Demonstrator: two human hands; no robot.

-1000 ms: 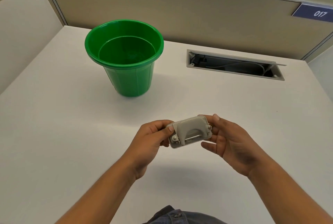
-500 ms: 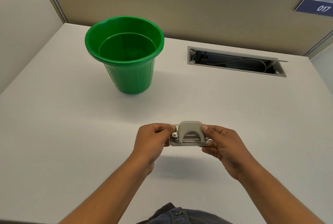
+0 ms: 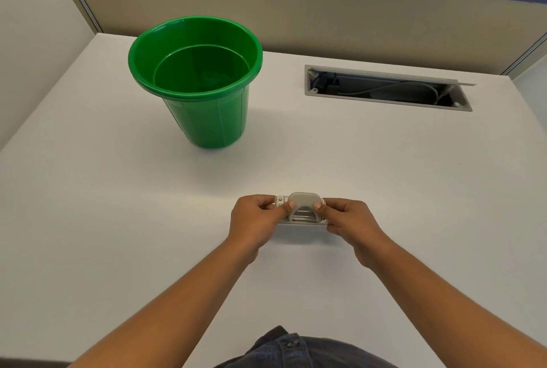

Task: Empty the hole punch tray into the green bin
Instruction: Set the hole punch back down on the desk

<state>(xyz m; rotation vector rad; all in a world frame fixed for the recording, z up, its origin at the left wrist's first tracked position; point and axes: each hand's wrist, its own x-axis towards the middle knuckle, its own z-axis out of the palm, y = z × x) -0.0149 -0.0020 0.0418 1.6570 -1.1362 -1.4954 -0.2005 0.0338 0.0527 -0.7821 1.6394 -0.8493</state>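
The hole punch lies between both hands near the desk's front edge, its long axis running left to right — the left hand pinches one end, the right hand the other, fingers curled closed on it. The green bin stands upright toward the back edge, well apart and left of the hands, so the coming move likely carries forward-left. The punch looks matte grey with a rounded lever; the bin is glossy, ribbed, tapered plastic.

Bare desk lies between the hands and the green bin; its mouth stands open, unobstructed.
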